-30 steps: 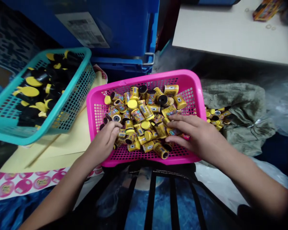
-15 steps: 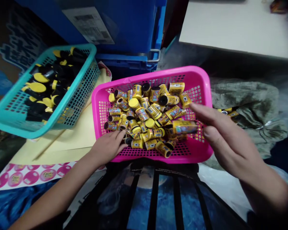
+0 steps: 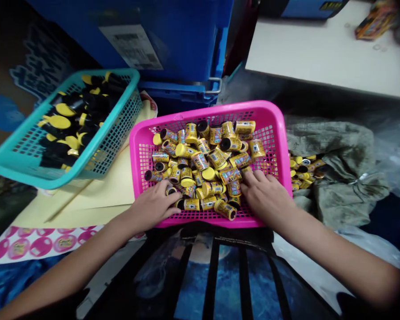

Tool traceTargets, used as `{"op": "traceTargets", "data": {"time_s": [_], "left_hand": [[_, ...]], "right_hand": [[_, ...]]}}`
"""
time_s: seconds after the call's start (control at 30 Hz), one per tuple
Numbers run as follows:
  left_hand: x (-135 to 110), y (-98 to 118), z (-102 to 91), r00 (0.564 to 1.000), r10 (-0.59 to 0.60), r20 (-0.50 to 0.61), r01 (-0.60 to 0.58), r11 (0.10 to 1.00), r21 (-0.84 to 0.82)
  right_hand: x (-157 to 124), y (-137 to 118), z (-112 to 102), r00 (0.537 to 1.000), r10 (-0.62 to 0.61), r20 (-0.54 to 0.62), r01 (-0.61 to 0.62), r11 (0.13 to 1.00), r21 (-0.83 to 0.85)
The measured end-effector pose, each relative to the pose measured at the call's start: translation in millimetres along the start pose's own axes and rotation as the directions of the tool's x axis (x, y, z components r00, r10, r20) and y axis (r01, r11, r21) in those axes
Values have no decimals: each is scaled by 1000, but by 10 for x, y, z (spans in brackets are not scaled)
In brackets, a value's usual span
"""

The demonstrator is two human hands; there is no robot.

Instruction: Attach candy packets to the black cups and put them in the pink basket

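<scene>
A pink plastic basket (image 3: 280, 133) holds many small yellow canisters (image 3: 216, 158) with printed labels. Some wear yellow lids; others show dark open mouths. At the basket's front left, my left hand (image 3: 150, 202) has its thumb and fingers closed about a canister (image 3: 170, 190) whose dark mouth faces up. My right hand (image 3: 266, 195) reaches over the right front of the pile, fingers bent down and slightly apart. Its fingertips touch the canisters and are partly hidden; I see nothing held in it.
To the left stands a teal basket (image 3: 30, 178) of black containers with yellow lids. A blue crate (image 3: 186, 44) stands behind. On the right are a grey-green sack (image 3: 346, 178) with more canisters and a white tabletop (image 3: 313, 53). Sticker sheets (image 3: 40, 244) lie at left.
My right hand has moved left and down into the pile. The blurred canister near its fingertips is no longer in the air. My left hand stays at the basket's front left.
</scene>
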State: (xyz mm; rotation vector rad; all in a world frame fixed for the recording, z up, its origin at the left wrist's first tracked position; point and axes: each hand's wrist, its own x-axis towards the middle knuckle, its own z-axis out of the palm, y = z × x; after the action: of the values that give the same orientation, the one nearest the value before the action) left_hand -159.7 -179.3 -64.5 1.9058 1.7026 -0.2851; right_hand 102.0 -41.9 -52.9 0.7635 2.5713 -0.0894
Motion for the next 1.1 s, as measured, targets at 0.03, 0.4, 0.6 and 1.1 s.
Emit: {"op": "traceTargets", "data": {"time_s": [0.03,0.4,0.6,1.1], "left_hand": [[-33,8,12,999,9,-47,-12,999,-51],[-3,184,225,889,-22,-457,-140,937,-319],[9,-32,-102,848,-163,-504,115,985,-126],[59,-284,-200,904,-233,-358,206,972,-112]], "right_hand": [[-21,21,8,999,-16,-43,16,1000,8],[-282,107,-267,847,-44,-530,343,808,480],[-42,201,-132,861,50,-507,96,961,258],[-2,323,157,939,-140,-315,91,982,-166]]}}
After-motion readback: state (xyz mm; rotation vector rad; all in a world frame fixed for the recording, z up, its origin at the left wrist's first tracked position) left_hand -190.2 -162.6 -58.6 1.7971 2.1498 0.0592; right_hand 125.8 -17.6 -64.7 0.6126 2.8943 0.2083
